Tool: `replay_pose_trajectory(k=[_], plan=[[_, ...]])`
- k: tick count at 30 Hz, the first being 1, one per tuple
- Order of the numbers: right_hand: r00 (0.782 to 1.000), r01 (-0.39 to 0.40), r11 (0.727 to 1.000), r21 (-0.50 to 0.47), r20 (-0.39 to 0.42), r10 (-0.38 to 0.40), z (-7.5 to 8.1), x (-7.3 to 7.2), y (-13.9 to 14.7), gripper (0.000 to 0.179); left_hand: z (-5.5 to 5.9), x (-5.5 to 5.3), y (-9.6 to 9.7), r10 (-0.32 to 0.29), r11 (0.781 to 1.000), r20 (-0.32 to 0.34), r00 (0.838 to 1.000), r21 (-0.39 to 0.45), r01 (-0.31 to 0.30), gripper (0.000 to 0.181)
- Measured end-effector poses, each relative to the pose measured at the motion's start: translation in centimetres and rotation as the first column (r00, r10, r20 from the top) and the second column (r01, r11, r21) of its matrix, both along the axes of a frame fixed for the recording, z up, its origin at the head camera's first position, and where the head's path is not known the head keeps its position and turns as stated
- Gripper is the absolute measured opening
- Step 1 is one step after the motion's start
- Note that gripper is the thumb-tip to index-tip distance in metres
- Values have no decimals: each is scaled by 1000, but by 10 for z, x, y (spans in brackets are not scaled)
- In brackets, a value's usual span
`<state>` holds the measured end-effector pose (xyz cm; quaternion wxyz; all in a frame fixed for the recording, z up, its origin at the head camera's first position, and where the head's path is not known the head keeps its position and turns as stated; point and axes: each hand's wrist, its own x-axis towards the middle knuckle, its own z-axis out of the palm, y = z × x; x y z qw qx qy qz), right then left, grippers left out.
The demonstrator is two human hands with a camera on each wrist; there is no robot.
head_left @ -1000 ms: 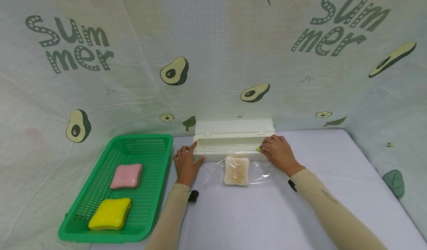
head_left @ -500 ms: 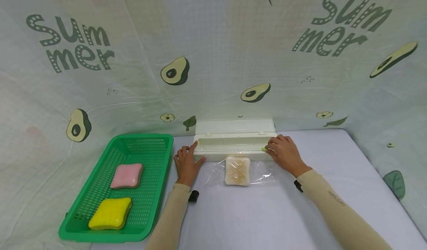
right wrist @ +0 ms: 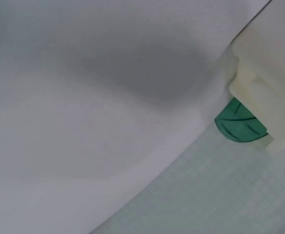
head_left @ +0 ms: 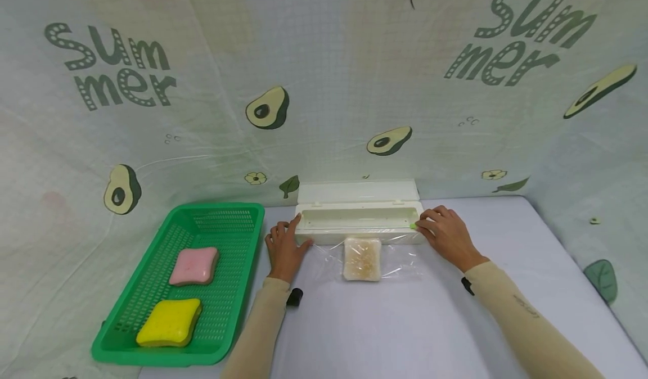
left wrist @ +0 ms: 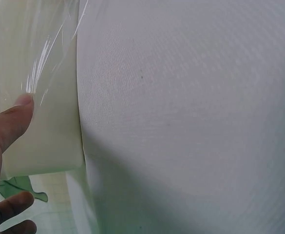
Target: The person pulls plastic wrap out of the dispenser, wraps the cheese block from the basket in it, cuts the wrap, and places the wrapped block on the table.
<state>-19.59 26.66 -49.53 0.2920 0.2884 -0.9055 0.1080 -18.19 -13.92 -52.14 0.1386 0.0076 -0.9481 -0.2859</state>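
Note:
A long white cling film dispenser (head_left: 334,237) stands at the back of the table with its lid (head_left: 356,190) raised. My left hand (head_left: 286,249) holds its left end, thumb on the front and index finger at the top corner. In the left wrist view the thumb (left wrist: 15,119) presses the film-covered face. With my right hand (head_left: 445,235) I pinch a small green slide cutter (head_left: 413,226) at the dispenser's right end. Clear cling film (head_left: 397,261) runs from the front edge over a bread-slice-shaped piece (head_left: 361,260), white with a tan middle. The right wrist view does not show the hand.
To the left stands a green mesh basket (head_left: 243,289) holding a pink cushion-shaped piece (head_left: 194,266) and a yellow one (head_left: 169,323). A printed cloth wall (head_left: 324,86) hangs right behind the dispenser. The white table (head_left: 385,334) ends at the right.
My right hand has slid the green cutter rightward along the dispenser's front edge to its right end. The left hand keeps its hold on the left end.

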Motion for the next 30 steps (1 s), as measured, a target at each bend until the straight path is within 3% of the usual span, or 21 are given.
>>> replay_pose_trajectory(k=[12, 19, 30], plan=[[998, -64, 998, -20, -31, 63, -2, -6, 10, 16, 0, 0, 2, -2, 1000, -2, 1000, 7, 2, 83], [997, -78, 996, -37, -23, 77, -4, -4, 16, 19, -3, 0, 4, -14, 1000, -42, 999, 9, 14, 83], [999, -37, 995, -88, 19, 39, -4, 0, 22, 23, -2, 1, 1, -16, 1000, -46, 999, 20, 17, 82]])
